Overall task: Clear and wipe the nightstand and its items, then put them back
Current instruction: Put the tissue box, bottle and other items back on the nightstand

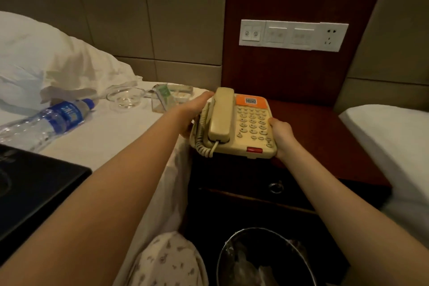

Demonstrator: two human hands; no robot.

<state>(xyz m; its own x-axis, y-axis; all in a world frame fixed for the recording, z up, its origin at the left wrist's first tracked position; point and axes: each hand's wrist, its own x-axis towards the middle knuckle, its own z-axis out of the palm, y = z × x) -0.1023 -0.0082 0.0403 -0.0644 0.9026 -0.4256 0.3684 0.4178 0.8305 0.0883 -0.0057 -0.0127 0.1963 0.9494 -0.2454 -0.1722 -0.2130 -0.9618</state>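
telephone (241, 123) gripped between left hand (192, 111) and right hand (282, 137).

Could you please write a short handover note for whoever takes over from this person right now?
Left hand: grips the telephone by its left side.
Right hand: grips its right edge.
The telephone is at the front left corner of the nightstand; I cannot tell whether it is lifted or resting.
On the bed: water bottle lying on its side, glass dish, clear card stand, black folder.
Done: the small items are off the nightstand.
Left: wipe the top and items, then put them back. No cloth is in view, and I cannot tell whether anything has been wiped.
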